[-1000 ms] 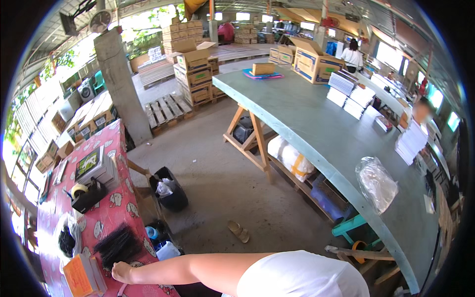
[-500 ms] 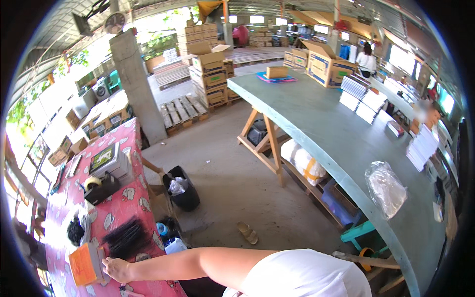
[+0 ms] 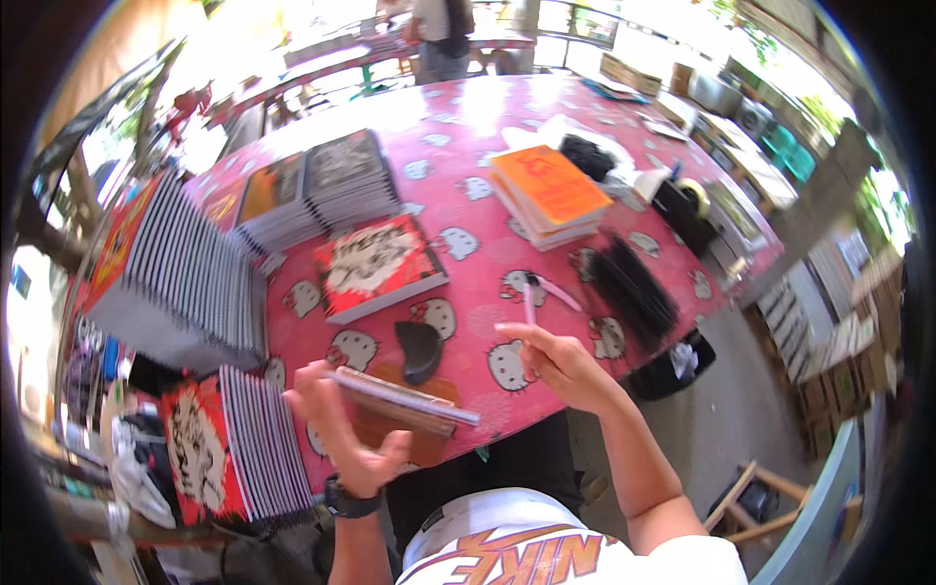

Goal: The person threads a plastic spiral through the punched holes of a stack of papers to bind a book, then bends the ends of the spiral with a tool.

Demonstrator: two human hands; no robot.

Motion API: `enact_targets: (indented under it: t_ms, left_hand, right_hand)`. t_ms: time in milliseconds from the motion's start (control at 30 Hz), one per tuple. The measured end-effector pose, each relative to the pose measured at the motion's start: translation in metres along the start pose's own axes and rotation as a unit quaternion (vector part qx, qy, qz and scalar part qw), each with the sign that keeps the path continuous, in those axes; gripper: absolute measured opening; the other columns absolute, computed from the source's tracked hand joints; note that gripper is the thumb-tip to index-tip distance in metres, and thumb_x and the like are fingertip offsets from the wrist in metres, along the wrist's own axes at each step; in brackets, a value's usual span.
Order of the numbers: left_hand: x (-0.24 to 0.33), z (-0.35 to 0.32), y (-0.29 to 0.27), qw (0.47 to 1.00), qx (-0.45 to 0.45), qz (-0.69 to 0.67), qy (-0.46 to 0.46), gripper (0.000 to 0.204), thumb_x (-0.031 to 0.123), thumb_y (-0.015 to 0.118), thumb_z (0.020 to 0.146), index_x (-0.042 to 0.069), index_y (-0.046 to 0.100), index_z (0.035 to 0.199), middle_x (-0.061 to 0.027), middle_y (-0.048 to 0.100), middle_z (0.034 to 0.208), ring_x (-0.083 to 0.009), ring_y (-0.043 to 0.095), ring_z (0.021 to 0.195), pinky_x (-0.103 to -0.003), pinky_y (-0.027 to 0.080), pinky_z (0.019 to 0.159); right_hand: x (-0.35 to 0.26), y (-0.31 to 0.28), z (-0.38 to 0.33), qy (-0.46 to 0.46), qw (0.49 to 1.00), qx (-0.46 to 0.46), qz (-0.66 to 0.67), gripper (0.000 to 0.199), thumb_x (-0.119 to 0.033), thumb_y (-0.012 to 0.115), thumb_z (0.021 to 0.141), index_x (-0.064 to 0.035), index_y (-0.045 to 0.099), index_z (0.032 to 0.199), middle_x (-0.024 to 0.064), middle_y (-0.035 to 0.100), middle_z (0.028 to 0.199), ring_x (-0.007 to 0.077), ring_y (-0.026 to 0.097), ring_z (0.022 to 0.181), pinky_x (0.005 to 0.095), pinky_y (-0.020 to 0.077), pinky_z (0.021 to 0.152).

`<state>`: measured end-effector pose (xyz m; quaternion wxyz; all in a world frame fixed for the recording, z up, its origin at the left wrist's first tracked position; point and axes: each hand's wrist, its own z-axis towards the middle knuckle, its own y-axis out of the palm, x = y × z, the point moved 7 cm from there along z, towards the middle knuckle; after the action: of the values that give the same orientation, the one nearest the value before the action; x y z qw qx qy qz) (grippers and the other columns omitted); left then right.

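Wide fisheye view from the head, facing down, pink table (image 3: 478,310) close below

The left hand (image 3: 353,447) is at the lower left of the frame, below the centre; its fingers point up and to the left, and its thumb stands well apart, toward the right. The left forearm (image 3: 361,551) rises almost straight from the lower edge. The right hand (image 3: 570,370), right of the centre, extends its index finger to the left, while the right forearm (image 3: 643,468) slants down toward the lower right.
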<state>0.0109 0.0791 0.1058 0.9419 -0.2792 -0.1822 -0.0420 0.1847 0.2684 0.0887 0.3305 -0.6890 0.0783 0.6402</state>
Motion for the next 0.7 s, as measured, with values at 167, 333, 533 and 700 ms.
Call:
enact_targets:
  t_ms: [167,333,533,700]
  left_hand:
    - [0.049,-0.004,0.036,0.985,-0.170,0.005,0.006,0.096,0.062,0.065,0.067,0.010,0.030,0.140,-0.0085,0.047,0.123,-0.0264,0.040,0.123,-0.061,-0.006,0.104]
    - [0.058,-0.016,0.064,0.976,-0.206,0.075,-0.003,0.064,0.052,0.065,0.073,0.013,0.053,0.123,0.0007,0.052,0.088,-0.0160,0.052,0.097,-0.063,-0.002,0.102]
    - [0.062,-0.012,0.073,0.985,-0.160,0.059,0.003,0.043,0.034,0.067,0.071,0.014,0.059,0.108,0.0003,0.052,0.088,-0.0178,0.051,0.097,-0.065,0.006,0.101]
    - [0.058,-0.015,0.075,0.987,-0.141,0.074,-0.008,0.042,0.030,0.068,0.068,0.015,0.058,0.106,-0.0011,0.053,0.093,-0.0217,0.050,0.100,-0.066,0.005,0.103]
  right_hand:
    - [-0.017,0.027,-0.015,-0.112,0.993,0.009,-0.037,0.028,0.000,0.058,0.084,-0.0065,0.062,0.110,0.0072,0.058,0.082,0.0133,0.057,0.074,0.0256,0.0478,0.065]
    - [-0.019,0.030,-0.029,-0.149,0.987,0.009,-0.054,0.024,0.000,0.065,0.079,-0.0037,0.065,0.103,0.0071,0.059,0.088,0.0135,0.058,0.075,0.0239,0.0469,0.064]
    - [-0.017,0.037,-0.024,-0.135,0.991,0.004,-0.008,0.021,0.001,0.065,0.079,-0.0018,0.065,0.099,0.0068,0.058,0.082,0.0135,0.056,0.068,0.0240,0.0452,0.061]
    - [-0.027,0.039,-0.018,-0.131,0.989,-0.044,-0.052,0.017,-0.001,0.061,0.082,-0.0024,0.063,0.099,0.0088,0.061,0.087,0.0177,0.061,0.075,0.0268,0.0489,0.064]
